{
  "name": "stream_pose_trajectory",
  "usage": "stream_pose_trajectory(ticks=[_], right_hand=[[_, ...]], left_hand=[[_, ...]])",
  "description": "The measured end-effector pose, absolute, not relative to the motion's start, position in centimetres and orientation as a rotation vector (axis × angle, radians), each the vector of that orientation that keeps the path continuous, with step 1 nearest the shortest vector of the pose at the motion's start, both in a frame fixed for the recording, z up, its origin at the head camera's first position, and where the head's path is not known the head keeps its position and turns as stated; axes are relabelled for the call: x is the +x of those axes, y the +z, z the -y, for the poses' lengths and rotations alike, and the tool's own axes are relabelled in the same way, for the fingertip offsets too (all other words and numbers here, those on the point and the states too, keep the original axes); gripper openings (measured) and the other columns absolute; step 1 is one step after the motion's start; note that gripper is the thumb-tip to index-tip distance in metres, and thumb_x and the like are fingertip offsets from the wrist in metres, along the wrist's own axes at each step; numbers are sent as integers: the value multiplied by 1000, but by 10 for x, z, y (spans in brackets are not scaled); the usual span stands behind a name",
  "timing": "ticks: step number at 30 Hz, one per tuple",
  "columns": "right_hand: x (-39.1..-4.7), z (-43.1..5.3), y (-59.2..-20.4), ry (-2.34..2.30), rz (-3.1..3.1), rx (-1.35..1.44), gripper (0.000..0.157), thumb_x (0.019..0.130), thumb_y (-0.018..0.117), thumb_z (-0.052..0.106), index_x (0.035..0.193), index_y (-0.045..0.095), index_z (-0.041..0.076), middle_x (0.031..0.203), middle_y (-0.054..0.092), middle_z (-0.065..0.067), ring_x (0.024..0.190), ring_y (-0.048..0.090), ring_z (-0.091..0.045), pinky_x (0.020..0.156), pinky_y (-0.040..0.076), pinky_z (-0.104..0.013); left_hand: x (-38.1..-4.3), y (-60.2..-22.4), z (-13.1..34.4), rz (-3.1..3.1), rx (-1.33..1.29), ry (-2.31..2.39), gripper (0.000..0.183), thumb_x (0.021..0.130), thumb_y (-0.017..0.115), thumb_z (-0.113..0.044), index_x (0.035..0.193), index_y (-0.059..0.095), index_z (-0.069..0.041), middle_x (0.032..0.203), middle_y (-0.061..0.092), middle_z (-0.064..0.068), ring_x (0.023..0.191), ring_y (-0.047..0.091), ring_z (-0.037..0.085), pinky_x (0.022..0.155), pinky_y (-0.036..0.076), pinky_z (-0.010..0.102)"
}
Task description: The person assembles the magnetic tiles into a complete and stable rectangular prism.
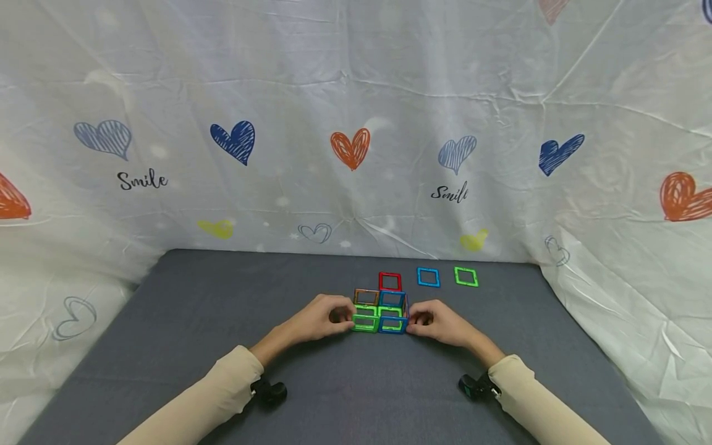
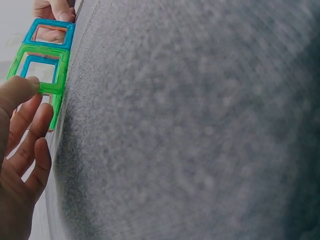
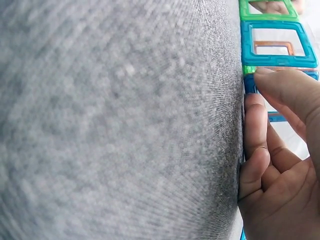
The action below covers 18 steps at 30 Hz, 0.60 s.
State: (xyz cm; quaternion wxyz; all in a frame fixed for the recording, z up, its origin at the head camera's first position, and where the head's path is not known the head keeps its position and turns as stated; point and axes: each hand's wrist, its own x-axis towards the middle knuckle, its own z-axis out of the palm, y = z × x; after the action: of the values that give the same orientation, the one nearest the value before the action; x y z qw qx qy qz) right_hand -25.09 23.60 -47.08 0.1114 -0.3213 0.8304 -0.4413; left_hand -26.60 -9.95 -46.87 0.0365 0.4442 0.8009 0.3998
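Seemingly part-built, the tile box point(image 1: 379, 324) stands joined; the left hand point(image 1: 324, 316) and right hand point(image 1: 439, 322) pinch its opposite ends; a blue tile point(image 1: 429, 285) and green tile point(image 1: 466, 285) lie unattached.

Head view faces forward-down — wrist views (low, close) share tiles point(image 2: 61, 70).

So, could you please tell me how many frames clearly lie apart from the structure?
2: the blue frame beyond the right hand and the green frame farther right. The red frame may touch the structure.
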Motion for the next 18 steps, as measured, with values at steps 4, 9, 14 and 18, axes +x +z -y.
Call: stream_pose_trajectory(ticks=[4, 9, 14, 18], right_hand=[[-251, -237, -472, -1303, -2437, -985, 6, 95, 74, 9, 100, 74, 12, 84, 66, 1, 70, 58, -12, 60, 48, -27], [-251, -237, -471, -1310, -2434, -977, 6, 95, 74, 10, 100, 74, 12, 84, 66, 1, 70, 58, -12, 60, 48, -27], [-251, -236, -470, -1302, -2441, -940, 6, 95, 75, 10, 101, 74, 11, 84, 66, 0, 72, 58, -15, 62, 47, -27], [-251, -236, -472, -1292, -2452, -925, 7, 94, 75, 7, 101, 74, 9, 84, 66, -2, 72, 58, -15, 62, 47, -26]], left_hand=[[-265, -468, 99, -2462, 1361, 1224, 10, 94, 75, -7, 102, 69, -8, 88, 65, -10, 76, 63, 4, 67, 53, 26], [-265, -468, 99, -2462, 1352, 1224, 10, 94, 75, -8, 103, 70, -8, 88, 65, -10, 76, 63, 5, 67, 54, 26], [-266, -468, 99, -2455, 1350, 1227, 11, 94, 75, -8, 103, 70, -7, 87, 65, -10, 76, 63, 5, 67, 54, 26], [-266, -468, 99, -2454, 1353, 1222, 10, 94, 75, -8, 103, 70, -8, 87, 65, -10, 76, 63, 4, 67, 54, 26]])
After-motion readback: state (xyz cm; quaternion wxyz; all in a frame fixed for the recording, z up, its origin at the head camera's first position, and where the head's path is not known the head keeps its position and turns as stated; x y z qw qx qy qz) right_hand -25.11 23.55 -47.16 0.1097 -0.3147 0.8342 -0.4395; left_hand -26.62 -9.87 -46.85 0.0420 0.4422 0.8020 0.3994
